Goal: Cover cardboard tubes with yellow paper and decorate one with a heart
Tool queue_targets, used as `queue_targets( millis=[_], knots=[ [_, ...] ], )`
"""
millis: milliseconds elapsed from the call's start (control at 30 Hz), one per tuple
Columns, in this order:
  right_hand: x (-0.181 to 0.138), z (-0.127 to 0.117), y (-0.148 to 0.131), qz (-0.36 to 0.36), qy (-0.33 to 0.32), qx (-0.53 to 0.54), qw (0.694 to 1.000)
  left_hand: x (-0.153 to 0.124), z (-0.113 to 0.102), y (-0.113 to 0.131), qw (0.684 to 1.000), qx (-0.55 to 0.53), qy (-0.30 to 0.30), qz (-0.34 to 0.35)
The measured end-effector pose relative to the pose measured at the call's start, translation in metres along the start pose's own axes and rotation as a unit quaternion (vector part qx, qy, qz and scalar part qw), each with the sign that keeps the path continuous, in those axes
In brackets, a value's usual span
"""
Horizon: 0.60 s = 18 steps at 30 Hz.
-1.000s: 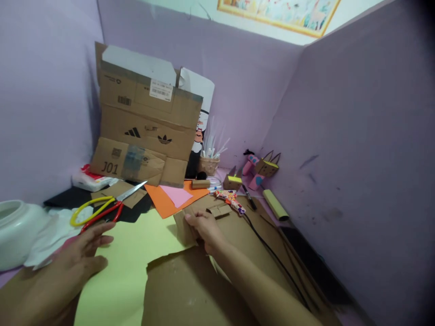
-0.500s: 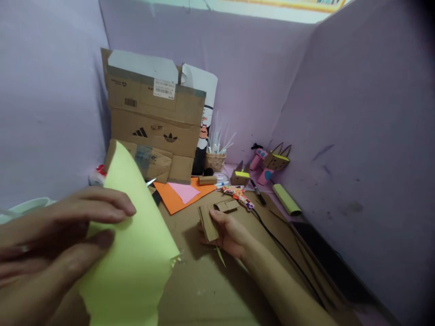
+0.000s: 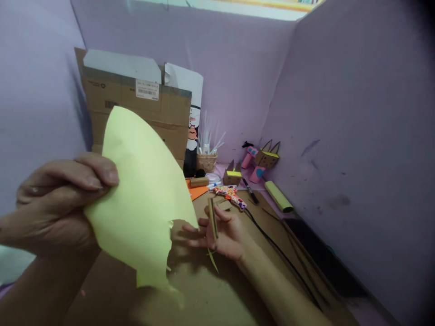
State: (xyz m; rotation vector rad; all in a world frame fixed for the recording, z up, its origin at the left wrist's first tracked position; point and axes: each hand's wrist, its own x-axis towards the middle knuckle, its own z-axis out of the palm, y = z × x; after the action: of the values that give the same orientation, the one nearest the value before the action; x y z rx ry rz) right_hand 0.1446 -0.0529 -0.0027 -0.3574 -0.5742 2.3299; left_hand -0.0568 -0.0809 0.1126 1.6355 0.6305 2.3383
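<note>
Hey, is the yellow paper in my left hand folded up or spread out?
Spread out: held in the left hand, the yellow paper shows one broad face down to its ragged lower edge.

Matt paper sheet (fairly smooth).

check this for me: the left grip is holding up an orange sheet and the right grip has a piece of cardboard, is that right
Not quite: the sheet that the left grip is holding up is pale yellow, not orange, as the head view shows. The right grip does have a piece of cardboard.
</note>
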Motion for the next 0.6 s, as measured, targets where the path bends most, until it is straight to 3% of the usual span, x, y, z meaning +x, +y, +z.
queue_targets(
  millis=[100, 200, 267, 433, 500, 600],
  knots=[
    [0.002, 0.007, -0.017, -0.098, -0.009, -0.008, 0.995, -0.001, -0.007, -0.018, 1.0, 0.004, -0.018, -0.015],
    [0.005, 0.008, -0.04, -0.203, 0.112, -0.078, 0.97, -0.014, -0.019, -0.044, 0.987, 0.098, -0.048, -0.122],
    [0.006, 0.001, -0.05, -0.23, 0.185, -0.133, 0.946, -0.028, -0.026, -0.066, 0.964, 0.14, -0.086, -0.208],
    [-0.006, -0.019, -0.047, -0.261, 0.257, -0.206, 0.908, -0.067, -0.039, -0.112, 0.893, 0.205, -0.196, -0.349],
    [-0.021, -0.021, -0.037, -0.253, 0.268, -0.239, 0.898, -0.075, -0.043, -0.122, 0.87, 0.236, -0.236, -0.364],
    [-0.042, -0.019, -0.021, -0.184, 0.251, -0.296, 0.903, -0.076, -0.047, -0.124, 0.84, 0.297, -0.289, -0.35]
  ],
)
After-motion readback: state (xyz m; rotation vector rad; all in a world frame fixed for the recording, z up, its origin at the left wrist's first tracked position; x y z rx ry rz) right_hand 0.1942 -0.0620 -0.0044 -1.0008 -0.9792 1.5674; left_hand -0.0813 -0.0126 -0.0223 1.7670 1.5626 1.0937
